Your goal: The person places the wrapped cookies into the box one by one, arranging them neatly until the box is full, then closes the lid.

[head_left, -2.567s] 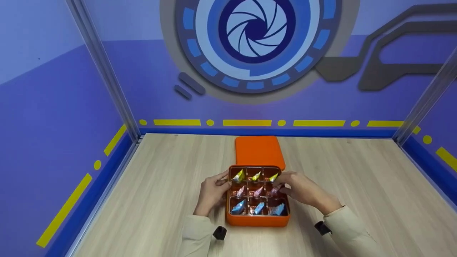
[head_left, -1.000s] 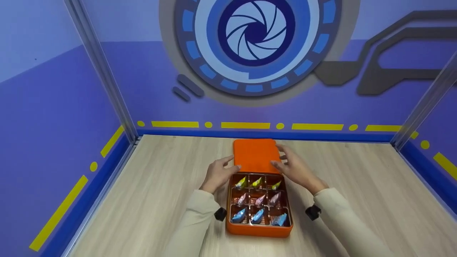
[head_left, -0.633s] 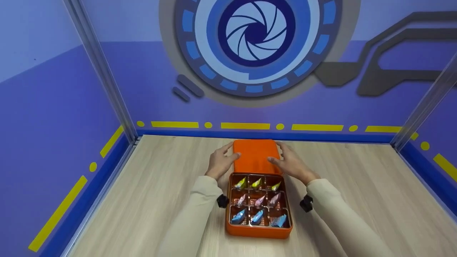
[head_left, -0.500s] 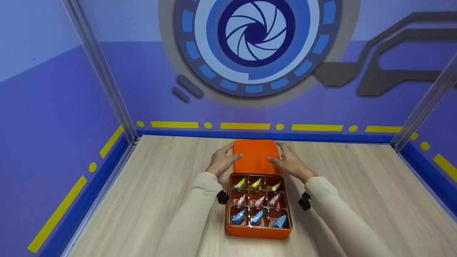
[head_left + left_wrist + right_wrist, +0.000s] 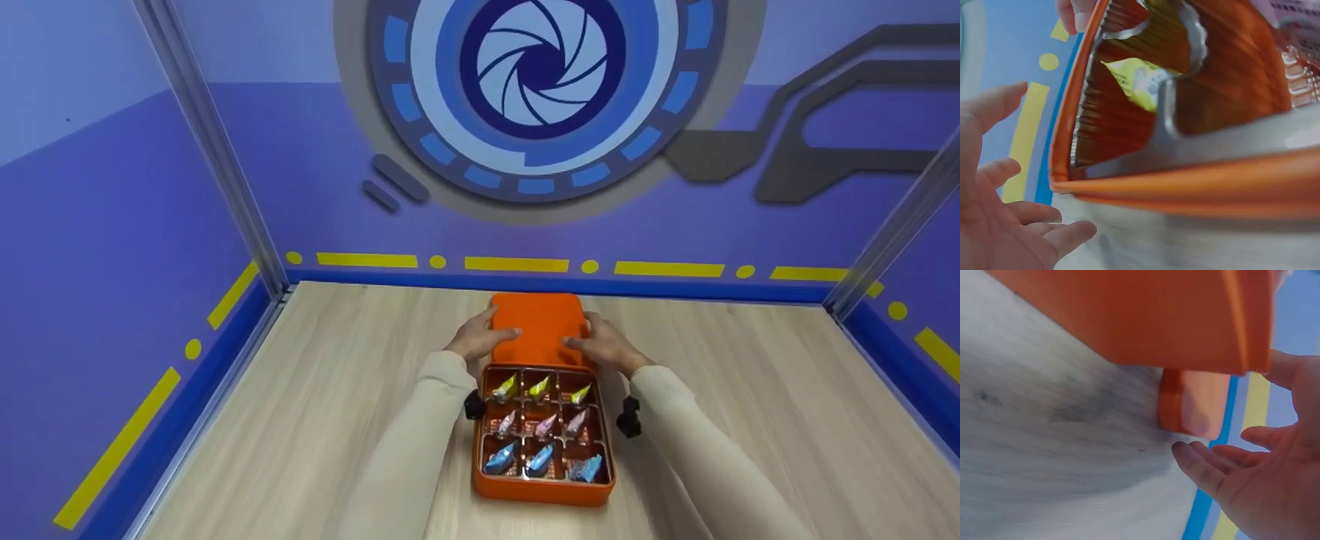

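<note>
An orange lid (image 5: 536,315) lies flat on the table behind an orange box (image 5: 544,491). My left hand (image 5: 478,339) is at the lid's left side, and my right hand (image 5: 606,346) is at its right side; both thumbs reach over its top. Inside the box, a divided tray holds small wrapped pieces that look like candies: yellow (image 5: 506,388) at the back, pink (image 5: 546,425) in the middle, blue (image 5: 501,459) in front. The wrist views show the fingers of both hands spread and loosely straight. From the right wrist, the lid (image 5: 1207,405) appears close to the fingertips.
The light wooden table (image 5: 360,390) reaches back to a blue-purple wall (image 5: 315,187) with yellow markings. Metal posts (image 5: 217,142) stand at the corners. Black wrist cameras (image 5: 628,416) flank the box, close to its sides.
The right hand has left the box's tray, and both hands have moved back to the lid's sides. Over the last half second the hands have shifted slightly inward; the lid stays behind the box.
</note>
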Demonstrator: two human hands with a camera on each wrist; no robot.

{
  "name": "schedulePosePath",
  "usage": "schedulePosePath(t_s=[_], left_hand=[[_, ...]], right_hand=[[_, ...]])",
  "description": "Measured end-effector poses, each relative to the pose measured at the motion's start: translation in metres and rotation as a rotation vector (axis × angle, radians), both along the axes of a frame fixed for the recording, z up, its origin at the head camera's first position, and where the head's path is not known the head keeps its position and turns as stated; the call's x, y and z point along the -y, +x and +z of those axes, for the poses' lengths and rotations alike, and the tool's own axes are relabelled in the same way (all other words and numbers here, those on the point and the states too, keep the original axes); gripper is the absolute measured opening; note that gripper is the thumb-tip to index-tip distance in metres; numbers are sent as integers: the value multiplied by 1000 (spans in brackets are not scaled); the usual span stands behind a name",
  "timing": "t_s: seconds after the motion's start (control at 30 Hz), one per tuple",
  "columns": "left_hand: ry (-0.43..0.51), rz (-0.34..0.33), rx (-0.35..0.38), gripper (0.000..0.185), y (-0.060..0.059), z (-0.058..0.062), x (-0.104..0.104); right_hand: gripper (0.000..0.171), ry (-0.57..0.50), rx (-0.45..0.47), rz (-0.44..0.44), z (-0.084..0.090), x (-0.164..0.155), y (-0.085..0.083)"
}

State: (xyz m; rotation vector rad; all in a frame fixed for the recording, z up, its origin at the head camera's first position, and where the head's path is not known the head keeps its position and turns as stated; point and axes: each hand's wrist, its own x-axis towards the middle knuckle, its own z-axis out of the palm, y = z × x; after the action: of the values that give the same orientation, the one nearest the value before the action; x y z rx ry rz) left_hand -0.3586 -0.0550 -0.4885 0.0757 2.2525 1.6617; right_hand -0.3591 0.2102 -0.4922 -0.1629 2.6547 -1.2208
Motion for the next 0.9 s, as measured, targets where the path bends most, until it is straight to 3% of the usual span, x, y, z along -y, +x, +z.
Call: schedulePosePath(t_s=[0.13,0.27,0.53,0.73,0.9], left_hand=[[67,10,64,81,-2,-6,-5],[15,-20,64,76,-4,-5,-7],[-47,-80,26,71,-6,-3,-10],[-13,-44,-11,66,-4,-5,-8],[48,7,-56,70,-6,-4,-9]], right_hand=[[83,-10,53,7,-4,1,0],[82,15,76,24,-4,4,-1],[73,4,36,30,-5,2,0],[68,-101,-23,7,-11,-8,2],[66,-123,-116,-24,-16,-15,1]])
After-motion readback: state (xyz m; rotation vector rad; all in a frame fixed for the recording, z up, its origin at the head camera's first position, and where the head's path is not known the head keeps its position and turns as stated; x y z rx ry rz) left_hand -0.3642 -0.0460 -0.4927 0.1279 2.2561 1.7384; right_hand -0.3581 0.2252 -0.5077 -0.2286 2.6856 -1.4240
